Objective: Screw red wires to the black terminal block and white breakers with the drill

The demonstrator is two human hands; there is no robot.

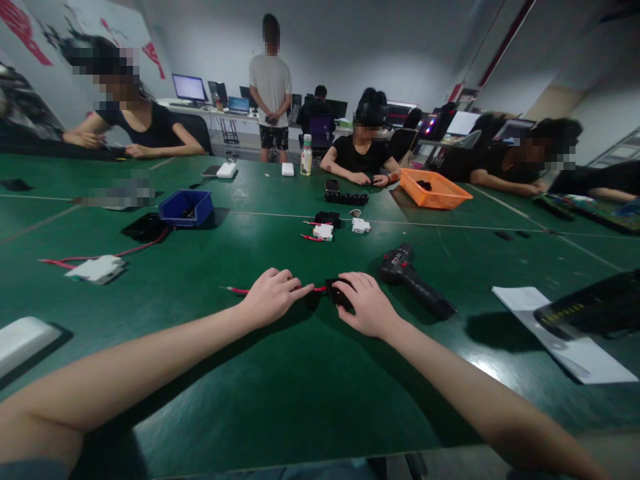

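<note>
My left hand (273,295) rests on the green table (280,387) with its fingers curled and pinched on a thin red wire (235,290) that runs left from the fingertips. My right hand (364,303) is closed over a small black block (336,291) into which the wire leads. The two hands are almost touching at the table's middle. A black and red power screwdriver (413,280) lies just right of my right hand.
Small white and black parts with red wires (325,230) lie farther ahead. A blue bin (187,207) and a white part with red leads (97,268) are at the left, an orange tray (434,189) at the back right, paper (560,333) at the right. Several people sit around the table.
</note>
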